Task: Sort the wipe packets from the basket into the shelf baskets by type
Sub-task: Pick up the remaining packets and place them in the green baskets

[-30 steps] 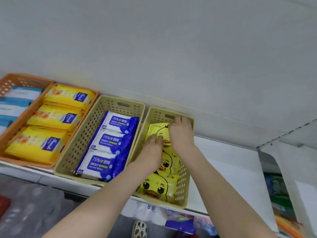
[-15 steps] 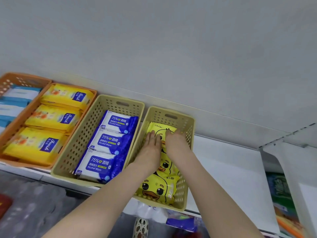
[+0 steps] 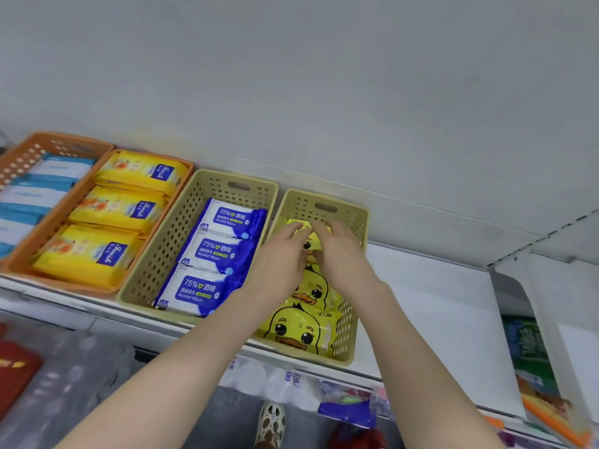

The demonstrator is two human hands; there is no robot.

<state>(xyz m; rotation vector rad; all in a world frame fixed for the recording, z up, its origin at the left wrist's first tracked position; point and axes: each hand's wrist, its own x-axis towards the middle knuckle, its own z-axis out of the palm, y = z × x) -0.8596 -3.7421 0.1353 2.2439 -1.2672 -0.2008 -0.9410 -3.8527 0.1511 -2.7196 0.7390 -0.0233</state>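
While both hands meet over it, small yellow duck-print wipe packet [image 3: 311, 243] lies at far end of right-most pale yellow perforated plastic basket [image 3: 351, 319] on white shelf [image 3: 437, 306]

Left hand [image 3: 280, 257] and right hand [image 3: 342, 254] flank packet, fingers bent down onto it; pinching or only pressing, cannot tell, view blurred

Two more duck-print packets [image 3: 299, 332] nearer in same basket

Neighbouring pale yellow basket [image 3: 162, 254] to left: three blue-and-white alcohol wipe packets [image 3: 210, 251]

Beyond it, orange basket [image 3: 189, 165] with yellow blue-labelled packets [image 3: 116, 209]
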